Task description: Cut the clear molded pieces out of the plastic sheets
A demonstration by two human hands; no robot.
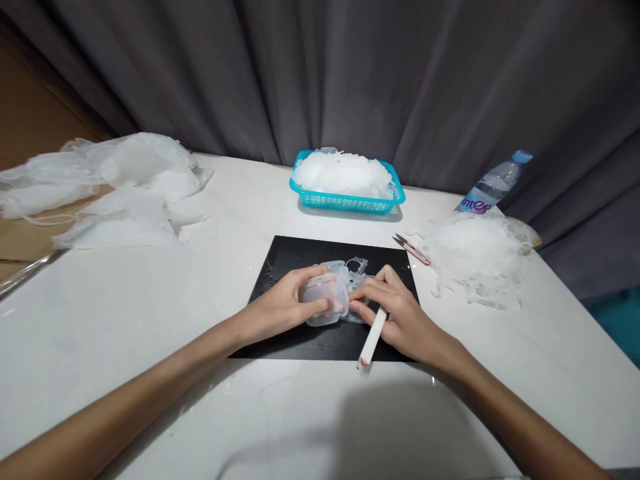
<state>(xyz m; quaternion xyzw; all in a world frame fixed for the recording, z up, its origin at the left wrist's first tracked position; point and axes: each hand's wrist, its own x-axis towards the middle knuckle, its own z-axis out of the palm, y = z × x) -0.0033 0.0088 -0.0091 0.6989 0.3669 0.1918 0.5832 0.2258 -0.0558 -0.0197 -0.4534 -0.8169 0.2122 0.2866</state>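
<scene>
My left hand [295, 297] is closed around a translucent plastic case [325, 297], thumb in front and fingers behind, over the black mat [285, 343]. In my right hand [395, 307] is a slim white-handled tool [373, 339], its reddish-marked end pointing down toward me; the working end is hidden by my fingers. My right fingertips pinch at the case's right edge. Beside that edge, thin clear plastic scraps [357, 267] lie on the mat, partly behind my hand.
A turquoise basket [345, 203] heaped with translucent pieces stands at the back. Pink-handled snips [413, 249] lie by a pile of plastic trimmings [475, 260] at right, with a water bottle [493, 183] behind. Plastic bags [135, 173] with translucent contents lie at left.
</scene>
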